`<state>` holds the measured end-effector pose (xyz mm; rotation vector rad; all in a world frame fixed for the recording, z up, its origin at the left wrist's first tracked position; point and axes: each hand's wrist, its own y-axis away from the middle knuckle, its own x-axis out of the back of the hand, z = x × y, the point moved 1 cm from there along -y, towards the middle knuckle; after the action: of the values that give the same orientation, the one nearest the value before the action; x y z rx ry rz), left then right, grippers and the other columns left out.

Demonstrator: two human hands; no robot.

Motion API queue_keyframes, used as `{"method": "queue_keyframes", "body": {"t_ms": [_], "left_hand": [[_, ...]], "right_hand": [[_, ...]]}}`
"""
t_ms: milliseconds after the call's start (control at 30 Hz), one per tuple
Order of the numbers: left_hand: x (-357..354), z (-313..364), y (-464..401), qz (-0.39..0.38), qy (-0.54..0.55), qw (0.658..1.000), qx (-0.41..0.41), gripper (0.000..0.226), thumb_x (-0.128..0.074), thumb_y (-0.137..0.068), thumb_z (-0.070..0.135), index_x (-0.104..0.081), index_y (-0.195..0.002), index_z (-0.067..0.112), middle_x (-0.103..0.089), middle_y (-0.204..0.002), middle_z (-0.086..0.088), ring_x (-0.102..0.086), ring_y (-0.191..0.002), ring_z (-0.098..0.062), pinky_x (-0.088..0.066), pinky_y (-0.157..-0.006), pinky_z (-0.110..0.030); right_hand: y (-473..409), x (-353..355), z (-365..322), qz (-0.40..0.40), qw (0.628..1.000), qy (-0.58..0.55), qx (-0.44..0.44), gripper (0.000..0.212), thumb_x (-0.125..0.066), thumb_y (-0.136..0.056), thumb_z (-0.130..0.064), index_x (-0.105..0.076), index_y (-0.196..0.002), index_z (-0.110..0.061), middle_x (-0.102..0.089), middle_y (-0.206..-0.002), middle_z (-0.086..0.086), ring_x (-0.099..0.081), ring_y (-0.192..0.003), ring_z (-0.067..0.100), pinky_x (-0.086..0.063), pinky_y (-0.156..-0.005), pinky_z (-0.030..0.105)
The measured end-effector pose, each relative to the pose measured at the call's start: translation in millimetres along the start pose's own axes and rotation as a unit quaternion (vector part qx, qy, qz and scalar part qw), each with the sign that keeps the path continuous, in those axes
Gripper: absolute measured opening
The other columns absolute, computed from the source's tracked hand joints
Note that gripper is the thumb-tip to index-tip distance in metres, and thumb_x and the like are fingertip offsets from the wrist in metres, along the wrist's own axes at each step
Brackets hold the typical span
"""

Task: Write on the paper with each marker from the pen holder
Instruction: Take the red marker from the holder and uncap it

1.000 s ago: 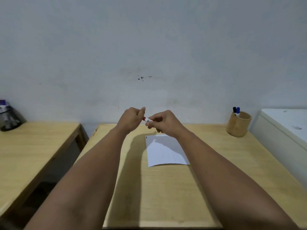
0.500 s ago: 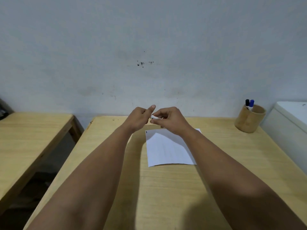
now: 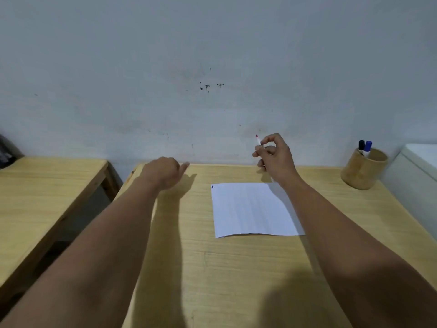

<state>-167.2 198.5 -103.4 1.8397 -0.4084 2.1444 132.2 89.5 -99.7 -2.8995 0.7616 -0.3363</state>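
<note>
Right hand [image 3: 275, 159] pinches the red marker [image 3: 258, 141] mid-barrel, fingers [image 3: 266, 141] closed on it, bare red tip up toward 12 o'clock, held above the far edge of the surface [image 3: 236, 268]. Left hand [image 3: 163, 172] is curled shut at 9 o'clock of the paper [image 3: 250, 209], low over the wood; we can't tell if it holds the cap.

Paper lies flat mid-surface, one small dark mark at its 10 o'clock corner, otherwise looks blank. Holder [image 3: 363, 169] sits at 2 o'clock, well apart, with a black marker [image 3: 361, 146] and a blue marker [image 3: 367, 147] standing in it, capped ends up.

Handling, our read:
- Marker: light, rigid, smooth plastic. We should grip low near the tip for control; it needs flipping tip-down first.
- Paper: thin, limp, will slide on the wood. Pin it with the left hand near an edge.
- Holder: probably light; pull markers straight up so it doesn't tip.
</note>
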Motion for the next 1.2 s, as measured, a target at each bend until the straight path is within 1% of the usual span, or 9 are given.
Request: {"method": "queue_keyframes", "body": {"t_ms": [167,300,400,500,567,700,800,1000,1200], "left_hand": [[-34,35,1,-0.013,-0.15,0.988,-0.042,0.056,-0.027,-0.104,0.057,-0.06,-0.083,0.018,-0.069,-0.095,-0.004,-0.062,-0.084,-0.028,-0.043,-0.071,-0.034],[-35,46,2,-0.018,-0.214,0.975,-0.052,0.055,-0.025,-0.105,0.054,-0.059,-0.082,0.017,-0.068,-0.093,-0.004,-0.063,-0.083,-0.028,-0.041,-0.07,-0.033],[-29,48,4,-0.024,-0.215,0.976,-0.036,0.059,-0.025,-0.102,0.061,-0.059,-0.081,0.019,-0.053,-0.074,0.002,-0.055,-0.077,-0.025,-0.041,-0.068,-0.032],[-21,46,11,-0.005,-0.179,0.984,-0.003,0.069,-0.023,-0.095,0.075,-0.062,-0.076,0.021,-0.051,-0.068,0.005,-0.058,-0.073,-0.023,-0.042,-0.064,-0.031],[-14,43,16,0.037,-0.118,0.992,0.019,0.073,-0.023,-0.093,0.079,-0.063,-0.079,0.02,-0.057,-0.073,0.003,-0.058,-0.073,-0.024,-0.042,-0.062,-0.032],[-10,42,45,0.187,0.093,0.978,-0.021,0.055,-0.039,-0.095,0.07,-0.056,-0.086,0.019,-0.061,-0.086,0.004,-0.059,-0.082,-0.023,-0.046,-0.064,-0.036],[-28,59,95,0.199,0.153,0.964,-0.087,0.045,-0.052,-0.087,0.069,-0.061,-0.094,0.026,-0.063,-0.094,0.013,-0.058,-0.09,-0.016,-0.051,-0.069,-0.036],[-60,66,129,0.108,0.07,0.987,-0.098,0.074,-0.047,-0.081,0.083,-0.062,-0.13,0.029,-0.059,-0.14,0.009,-0.048,-0.132,-0.02,-0.041,-0.103,-0.044],[-65,58,131,0.108,0.03,0.989,-0.098,0.076,-0.037,-0.077,0.093,-0.059,-0.113,0.029,-0.055,-0.143,0.009,-0.041,-0.136,-0.018,-0.029,-0.11,-0.046]], "right_hand": [[7,-13,-16,-0.015,0.935,-0.32,-0.155,0.024,-0.054,-0.108,-0.007,-0.076,-0.117,-0.011,-0.075,-0.106,0.018,-0.074,-0.069,0.025,-0.062,-0.06,0.03],[12,-17,-18,-0.039,0.893,-0.407,-0.187,0.037,-0.048,-0.104,0.003,-0.076,-0.123,-0.011,-0.082,-0.109,0.015,-0.081,-0.084,0.029,-0.063,-0.065,0.031],[17,-18,-17,-0.042,0.914,-0.37,-0.163,0.03,-0.057,-0.104,0.003,-0.073,-0.12,-0.017,-0.083,-0.104,0.007,-0.081,-0.083,0.023,-0.061,-0.062,0.028],[25,-17,-21,-0.026,0.943,-0.296,-0.149,0.006,-0.071,-0.104,-0.026,-0.074,-0.107,-0.022,-0.076,-0.085,0.001,-0.073,-0.067,0.015,-0.053,-0.055,0.024],[28,-16,-24,-0.006,0.958,-0.247,-0.145,0.024,-0.065,-0.106,-0.042,-0.075,-0.102,-0.021,-0.07,-0.075,-0.001,-0.065,-0.057,0.011,-0.047,-0.053,0.023],[37,-15,-33,0.026,0.973,-0.192,-0.126,0.015,-0.062,-0.102,-0.027,-0.074,-0.103,-0.018,-0.074,-0.075,0.006,-0.06,-0.051,0.014,-0.043,-0.052,0.024],[43,-22,-33,0.015,0.982,-0.15,-0.111,0.014,-0.066,-0.1,-0.026,-0.076,-0.095,-0.018,-0.078,-0.077,0.006,-0.061,-0.05,0.014,-0.046,-0.052,0.022],[53,-48,-15,0.008,0.995,-0.059,-0.077,0.037,-0.071,-0.101,-0.041,-0.077,-0.089,-0.007,-0.074,-0.067,0.005,-0.06,-0.049,0.014,-0.048,-0.049,0.022],[60,-75,-2,-0.017,0.995,-0.028,-0.091,0.048,-0.079,-0.093,-0.049,-0.072,-0.087,-0.002,-0.073,-0.069,0.013,-0.06,-0.054,0.019,-0.049,-0.052,0.027]]}}
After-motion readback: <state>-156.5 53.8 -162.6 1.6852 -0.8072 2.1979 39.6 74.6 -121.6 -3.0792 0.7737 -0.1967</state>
